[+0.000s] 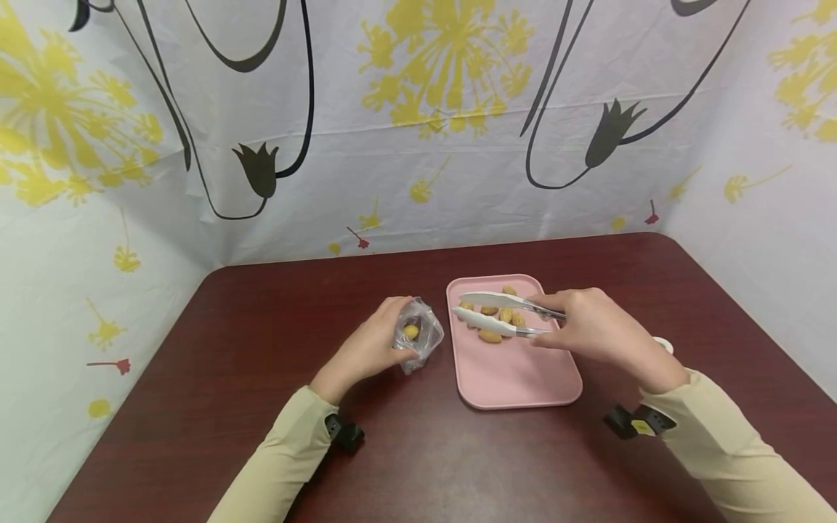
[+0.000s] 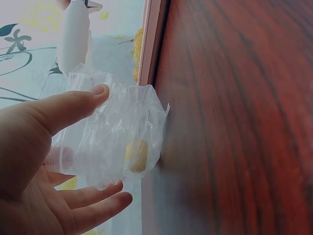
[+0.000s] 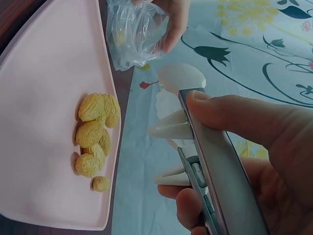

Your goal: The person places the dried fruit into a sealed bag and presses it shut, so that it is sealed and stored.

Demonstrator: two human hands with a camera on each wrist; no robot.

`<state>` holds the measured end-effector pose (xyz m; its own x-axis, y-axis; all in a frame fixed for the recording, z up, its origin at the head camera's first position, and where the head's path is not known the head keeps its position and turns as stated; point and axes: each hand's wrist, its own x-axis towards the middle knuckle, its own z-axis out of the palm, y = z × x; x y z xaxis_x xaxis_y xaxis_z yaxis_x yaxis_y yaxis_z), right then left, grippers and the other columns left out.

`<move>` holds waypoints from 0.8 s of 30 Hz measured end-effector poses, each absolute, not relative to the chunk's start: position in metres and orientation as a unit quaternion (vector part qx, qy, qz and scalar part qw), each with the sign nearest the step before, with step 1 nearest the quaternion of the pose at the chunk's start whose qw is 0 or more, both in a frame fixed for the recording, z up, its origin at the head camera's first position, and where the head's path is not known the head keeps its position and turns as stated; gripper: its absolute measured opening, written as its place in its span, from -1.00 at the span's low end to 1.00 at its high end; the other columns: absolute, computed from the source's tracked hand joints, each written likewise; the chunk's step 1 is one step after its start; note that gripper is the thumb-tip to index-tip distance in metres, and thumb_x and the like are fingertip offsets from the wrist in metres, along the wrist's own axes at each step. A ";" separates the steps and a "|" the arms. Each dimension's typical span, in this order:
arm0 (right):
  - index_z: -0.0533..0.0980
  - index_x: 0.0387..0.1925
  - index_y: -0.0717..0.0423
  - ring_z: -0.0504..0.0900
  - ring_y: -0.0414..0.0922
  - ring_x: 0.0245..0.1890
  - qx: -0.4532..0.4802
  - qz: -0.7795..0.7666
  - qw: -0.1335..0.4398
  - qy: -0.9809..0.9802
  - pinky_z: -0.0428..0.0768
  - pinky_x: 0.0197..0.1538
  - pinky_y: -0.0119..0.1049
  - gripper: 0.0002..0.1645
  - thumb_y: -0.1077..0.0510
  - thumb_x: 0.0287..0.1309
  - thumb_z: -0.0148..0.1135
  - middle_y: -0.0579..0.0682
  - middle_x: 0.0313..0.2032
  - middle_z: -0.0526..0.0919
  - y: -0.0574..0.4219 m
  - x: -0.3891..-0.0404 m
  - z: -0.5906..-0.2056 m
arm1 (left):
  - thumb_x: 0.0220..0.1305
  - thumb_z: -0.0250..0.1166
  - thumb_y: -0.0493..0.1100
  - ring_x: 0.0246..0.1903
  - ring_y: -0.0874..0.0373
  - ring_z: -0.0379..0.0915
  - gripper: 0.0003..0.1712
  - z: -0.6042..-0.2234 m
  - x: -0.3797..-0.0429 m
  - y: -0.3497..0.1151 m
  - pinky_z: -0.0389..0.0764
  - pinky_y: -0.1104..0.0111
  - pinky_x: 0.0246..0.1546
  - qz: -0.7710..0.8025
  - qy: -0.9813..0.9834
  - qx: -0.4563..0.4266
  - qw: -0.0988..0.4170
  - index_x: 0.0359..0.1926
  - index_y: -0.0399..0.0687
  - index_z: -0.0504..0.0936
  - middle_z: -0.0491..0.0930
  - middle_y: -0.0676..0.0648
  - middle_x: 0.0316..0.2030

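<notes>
My left hand [image 1: 373,338] holds a clear plastic bag [image 1: 428,335] by its mouth, thumb on one side and fingers on the other. One yellow, wrinkled, nut-like piece [image 2: 137,155] lies inside the bag. In my right hand [image 1: 591,330] is a pair of tongs [image 3: 220,176] with metal arms and white tips. The tips stand apart with nothing visible between them, above the pink tray [image 1: 516,378]. Several more yellow-brown pieces [image 3: 90,133] lie grouped on that tray, partly behind the tongs in the head view.
A dark red-brown wooden table [image 1: 275,327] carries everything. Behind it hangs a white cloth [image 1: 405,189] with a flower print. Part of a small white round thing [image 1: 663,344] shows beyond my right wrist. Each wrist wears a black camera [image 1: 344,434].
</notes>
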<state>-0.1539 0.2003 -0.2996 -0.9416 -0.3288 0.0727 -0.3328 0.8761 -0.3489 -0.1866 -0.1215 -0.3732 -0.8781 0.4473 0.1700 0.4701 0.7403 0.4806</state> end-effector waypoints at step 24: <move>0.57 0.08 0.13 0.56 -0.08 -0.30 0.149 0.158 -0.009 -0.976 0.51 -0.22 -0.11 -0.29 -0.11 -0.14 0.46 0.03 -0.25 0.72 0.218 -0.151 -0.301 | -0.08 0.55 -0.08 0.06 0.05 0.41 0.02 -0.371 -0.186 -0.122 0.53 0.17 0.05 -0.268 -0.936 -0.228 0.010 0.36 -0.12 0.20 0.31 -0.12 0.24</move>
